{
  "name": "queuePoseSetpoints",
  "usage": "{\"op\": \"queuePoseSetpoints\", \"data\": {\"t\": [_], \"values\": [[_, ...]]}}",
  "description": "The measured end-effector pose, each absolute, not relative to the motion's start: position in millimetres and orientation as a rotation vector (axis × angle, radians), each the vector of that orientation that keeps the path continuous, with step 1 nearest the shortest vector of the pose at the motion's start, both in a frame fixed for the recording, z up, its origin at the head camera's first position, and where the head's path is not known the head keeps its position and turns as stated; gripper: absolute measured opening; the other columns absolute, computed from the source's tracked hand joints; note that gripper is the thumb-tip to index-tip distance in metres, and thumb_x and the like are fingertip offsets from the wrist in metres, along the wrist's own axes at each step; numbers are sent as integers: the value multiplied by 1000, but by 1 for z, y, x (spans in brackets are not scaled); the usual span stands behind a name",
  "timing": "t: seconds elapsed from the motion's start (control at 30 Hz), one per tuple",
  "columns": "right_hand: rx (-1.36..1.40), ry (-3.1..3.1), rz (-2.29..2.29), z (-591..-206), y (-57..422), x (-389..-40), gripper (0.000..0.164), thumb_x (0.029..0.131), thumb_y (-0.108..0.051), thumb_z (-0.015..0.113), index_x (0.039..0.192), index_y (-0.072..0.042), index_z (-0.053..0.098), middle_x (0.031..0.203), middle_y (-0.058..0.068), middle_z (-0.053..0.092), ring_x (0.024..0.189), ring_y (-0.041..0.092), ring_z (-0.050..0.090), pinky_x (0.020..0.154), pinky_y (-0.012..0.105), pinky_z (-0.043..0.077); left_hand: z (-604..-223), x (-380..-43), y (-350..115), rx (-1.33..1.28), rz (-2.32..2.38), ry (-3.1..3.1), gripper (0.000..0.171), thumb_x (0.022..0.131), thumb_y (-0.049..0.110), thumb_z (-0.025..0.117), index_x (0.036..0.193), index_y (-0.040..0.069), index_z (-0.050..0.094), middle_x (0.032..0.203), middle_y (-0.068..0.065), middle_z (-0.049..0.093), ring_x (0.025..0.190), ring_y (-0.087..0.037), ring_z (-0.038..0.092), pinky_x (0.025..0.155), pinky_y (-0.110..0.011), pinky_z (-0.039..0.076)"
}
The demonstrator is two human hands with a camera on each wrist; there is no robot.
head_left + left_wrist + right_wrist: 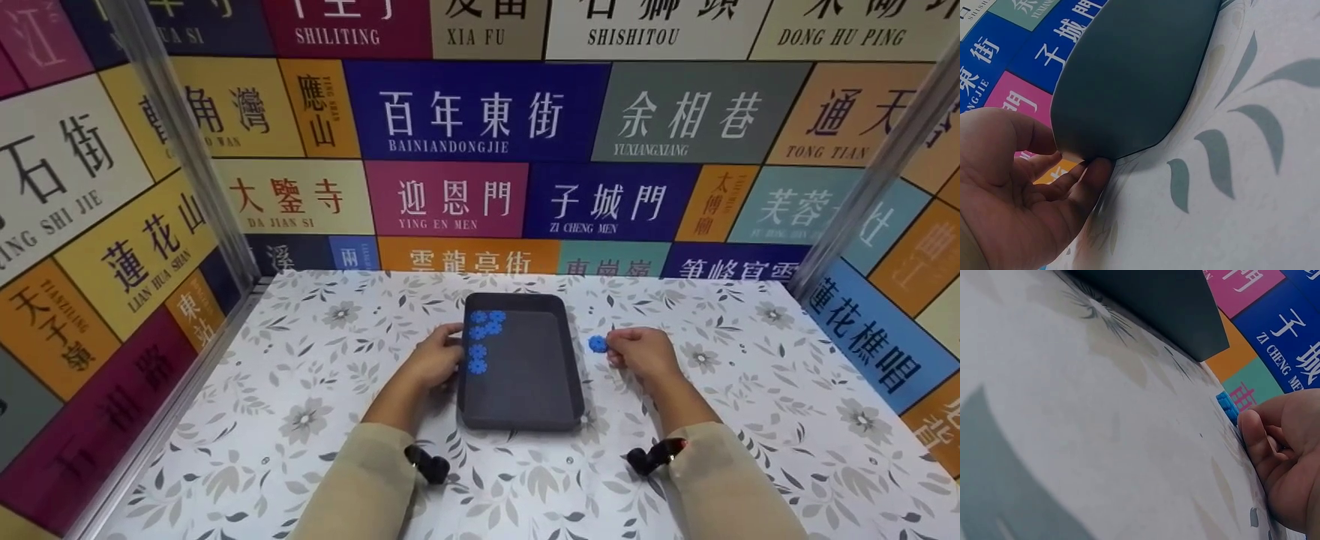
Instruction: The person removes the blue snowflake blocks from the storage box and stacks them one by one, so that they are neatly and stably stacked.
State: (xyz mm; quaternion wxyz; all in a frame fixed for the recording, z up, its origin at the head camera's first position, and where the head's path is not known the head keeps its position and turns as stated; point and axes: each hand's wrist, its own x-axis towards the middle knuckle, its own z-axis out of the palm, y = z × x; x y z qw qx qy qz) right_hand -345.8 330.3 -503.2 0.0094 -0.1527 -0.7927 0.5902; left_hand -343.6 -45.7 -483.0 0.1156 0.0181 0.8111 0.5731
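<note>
A dark grey rectangular tray (521, 390) lies on the patterned tabletop between the hands. My left hand (435, 358) holds its left side, and in the left wrist view the fingers grip the edge of the tray (1129, 79). Several blue flower-shaped pieces (478, 351) lie along the inner left side, bunched toward the far left corner. To the right of the tray, my right hand (645, 352) pinches another blue flower-shaped piece (597, 344) between thumb and fingers. The right wrist view shows this blue piece (1228, 408) edge-on, low over the tabletop.
A white tablecloth (322, 480) with grey leaves and flowers covers the table. Panels with large printed characters (480, 112) stand behind and on both sides. Metal posts (191, 157) rise at the back corners. Dark wrist cameras (429, 465) sit at the sleeves.
</note>
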Motion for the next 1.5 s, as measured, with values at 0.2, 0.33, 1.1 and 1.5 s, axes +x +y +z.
{"op": "queuePoseSetpoints", "data": {"t": [0.2,0.33,1.1,1.5], "values": [[-452,-2481,1859,-501,331,-345,37,103,-22,69,131,3,70,83,-1,73,74,9,68,71,23,61,-482,-344,-45,49,1667,2388,64,95,14,55,158,14,51,146,-16,65,97,-23,67,62,-30,51],[-433,-2472,1879,-494,329,-343,43,104,-27,69,135,2,69,87,-1,74,74,9,67,69,23,59,-483,-345,-44,52,1652,2397,64,95,15,55,158,14,50,147,-16,65,98,-23,67,62,-30,51],[-170,-2273,2306,-446,234,-382,25,102,-17,71,121,0,74,90,2,72,78,14,68,71,24,60,-483,-346,-45,65,1670,2365,60,99,14,54,159,14,49,148,-17,64,97,-24,68,64,-29,52],[-213,-2269,2355,-457,211,-423,33,100,-9,69,127,10,68,85,4,69,69,13,66,66,23,60,-483,-345,-45,76,1627,2420,60,99,16,54,159,12,50,149,-17,64,113,-28,68,83,-34,55]]}}
